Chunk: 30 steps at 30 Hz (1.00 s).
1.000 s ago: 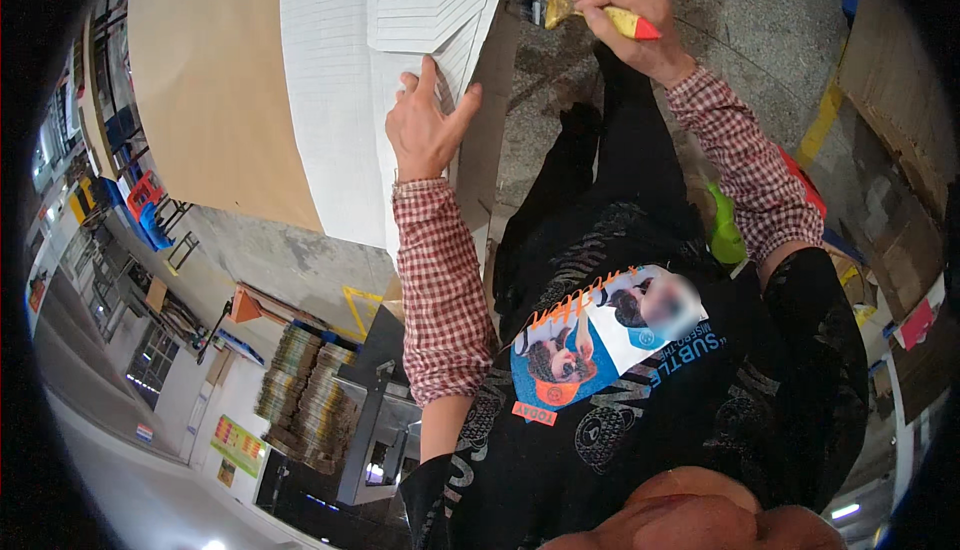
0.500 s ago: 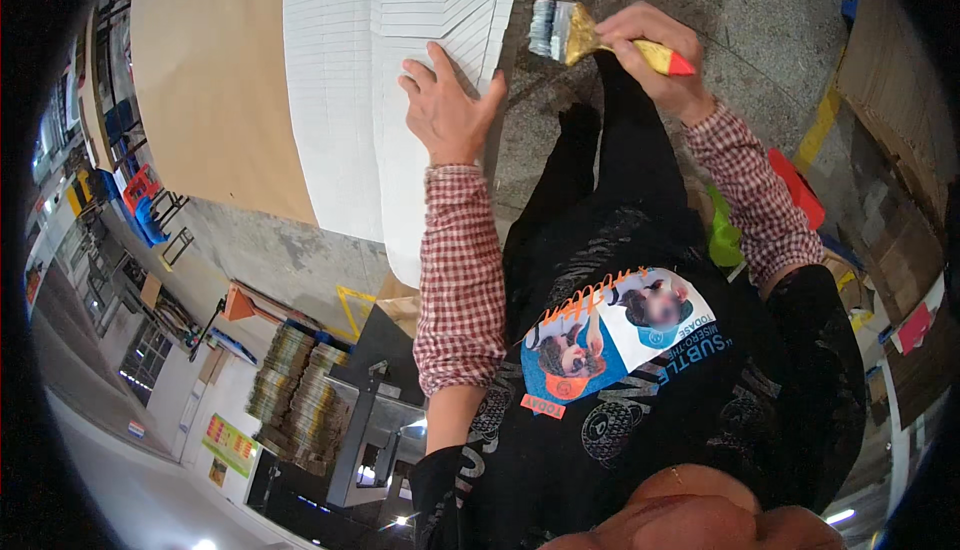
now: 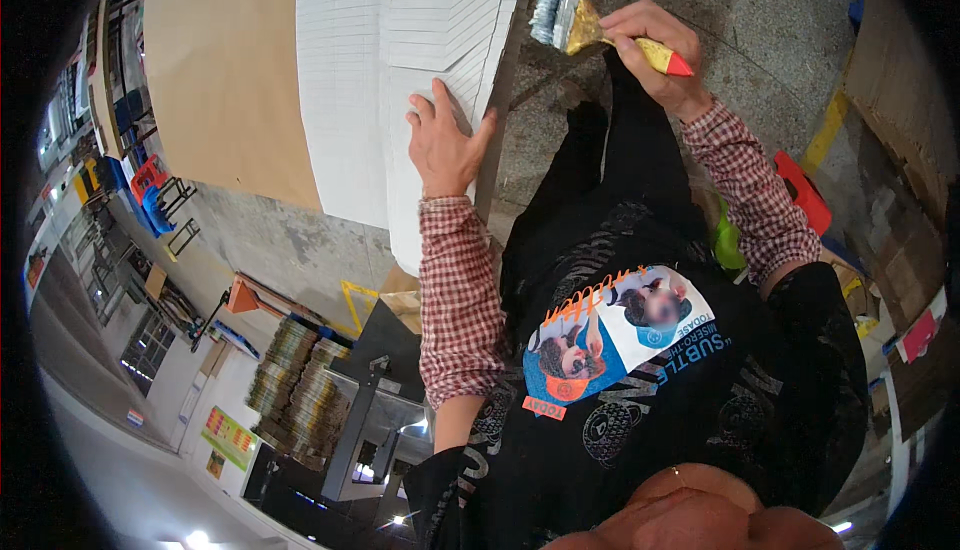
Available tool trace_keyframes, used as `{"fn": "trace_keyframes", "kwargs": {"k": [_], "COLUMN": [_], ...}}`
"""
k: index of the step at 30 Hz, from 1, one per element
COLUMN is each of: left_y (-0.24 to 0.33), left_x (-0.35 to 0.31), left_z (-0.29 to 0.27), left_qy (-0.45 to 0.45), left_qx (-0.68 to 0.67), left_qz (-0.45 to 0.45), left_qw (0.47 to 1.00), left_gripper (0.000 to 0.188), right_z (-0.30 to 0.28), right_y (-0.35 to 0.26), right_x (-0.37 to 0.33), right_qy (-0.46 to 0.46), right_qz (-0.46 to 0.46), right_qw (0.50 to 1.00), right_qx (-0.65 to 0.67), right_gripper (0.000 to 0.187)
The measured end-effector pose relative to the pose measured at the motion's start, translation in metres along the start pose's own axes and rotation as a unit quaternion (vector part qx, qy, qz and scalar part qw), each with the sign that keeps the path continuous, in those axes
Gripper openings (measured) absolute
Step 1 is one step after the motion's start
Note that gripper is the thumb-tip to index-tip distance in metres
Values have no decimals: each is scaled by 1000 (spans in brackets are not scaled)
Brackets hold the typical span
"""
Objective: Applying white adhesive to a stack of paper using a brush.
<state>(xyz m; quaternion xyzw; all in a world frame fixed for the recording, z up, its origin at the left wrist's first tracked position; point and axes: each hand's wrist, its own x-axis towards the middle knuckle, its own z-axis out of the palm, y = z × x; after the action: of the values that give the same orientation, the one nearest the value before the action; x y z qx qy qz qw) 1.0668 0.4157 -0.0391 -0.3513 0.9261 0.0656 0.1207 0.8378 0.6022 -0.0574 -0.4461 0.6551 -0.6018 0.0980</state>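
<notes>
With spread fingers, my left hand (image 3: 443, 145) lies flat on a fanned stack of white paper sheets (image 3: 345, 80), close to the stack's right side. The overlapping sheet edges form many thin parallel lines. My right hand (image 3: 655, 55) grips a paintbrush (image 3: 583, 25) by its yellow, red-tipped handle. The brush is held to the right of the table, over the floor, with its bristles pointing left. Whitish, wet-looking matter coats the bristles, and yellowish smears cover the ferrule end of the handle.
A brown board surface (image 3: 225, 80) extends left of the sheets. Speckled floor (image 3: 740, 10) with a yellow line shows at right, beside brown cardboard (image 3: 900, 90). A red plastic thing (image 3: 803, 193) stands near my right elbow. Tall stacked bundles (image 3: 300, 385) and a dark machine (image 3: 385, 350) stand at lower left.
My left hand has slid slightly down along the sheets. The brush stays in my right hand, nearly in the same place. The view has shifted a little.
</notes>
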Motion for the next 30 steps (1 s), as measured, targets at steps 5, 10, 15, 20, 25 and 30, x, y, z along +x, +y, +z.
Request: {"fn": "trace_keyframes", "kwargs": {"k": [5,10,15,20,25,30], "left_y": [-12,-4,-4,7,13,12], "left_x": [11,18,19,24,17,-11], "left_z": [-18,-35,-36,-30,-9,48], "left_qy": [-62,-90,-67,-46,-4,169], "left_qx": [-81,-114,-102,-66,-36,-68], "left_qz": [34,24,38,47,4,-12], "left_qw": [994,989,992,996,999,983], "left_gripper": [78,78,79,80,87,99], "right_z": [3,15,7,15,14,8], "right_y": [3,6,-11,5,-20,-33], "right_x": [13,10,11,1,-17,-16], "right_qy": [-16,-39,-48,-18,-40,-6], "right_qz": [-23,-33,-18,-20,22,81], "right_qw": [1000,998,999,1000,998,996], "right_qx": [-8,-28,12,-1,32,37], "right_gripper": [9,7,9,9,6,7]}}
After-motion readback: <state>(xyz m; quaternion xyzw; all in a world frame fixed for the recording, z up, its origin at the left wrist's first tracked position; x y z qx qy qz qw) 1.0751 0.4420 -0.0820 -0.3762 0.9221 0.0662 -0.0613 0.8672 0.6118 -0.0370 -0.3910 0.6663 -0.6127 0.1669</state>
